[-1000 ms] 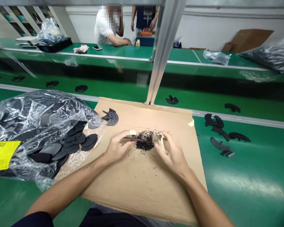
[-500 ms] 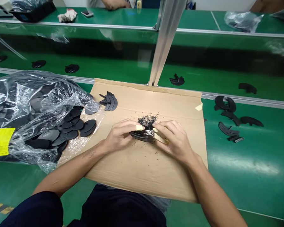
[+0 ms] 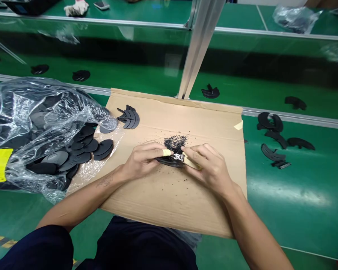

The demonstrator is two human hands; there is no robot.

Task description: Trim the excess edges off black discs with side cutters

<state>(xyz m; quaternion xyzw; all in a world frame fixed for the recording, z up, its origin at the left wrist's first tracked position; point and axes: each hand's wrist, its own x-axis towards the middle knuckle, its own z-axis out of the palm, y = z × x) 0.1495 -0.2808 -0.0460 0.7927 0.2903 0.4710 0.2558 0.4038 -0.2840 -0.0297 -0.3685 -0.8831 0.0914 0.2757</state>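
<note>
My left hand point(image 3: 143, 159) is closed on a black curved plastic part point(image 3: 169, 161), its thumb wrapped in pale tape. In my right hand point(image 3: 207, 165) are nippers point(image 3: 179, 156) with pale yellow handles, the fingers wrapped round them. The metal jaws meet the upper edge of the black part; whether they are closed on it I cannot tell. Just beyond lies a heap of small black clippings point(image 3: 175, 143), with crumbs scattered round it. All this is over a cardboard sheet point(image 3: 169, 202). A fanned stack of black curved parts point(image 3: 130, 117) rests on its far left area.
To the left, a clear plastic bag point(image 3: 25, 112) spills black oval pieces point(image 3: 80, 146). Several black parts point(image 3: 274, 137) lie on the green table point(image 3: 293, 195) at right. A metal post point(image 3: 201, 45) rises behind the cardboard. Further back are a glove point(image 3: 76, 7) and a phone point(image 3: 101, 5).
The view has tilted down slightly, so the background sits higher. Both hands keep nearly the same place over the cardboard, with the nippers still at the black part.
</note>
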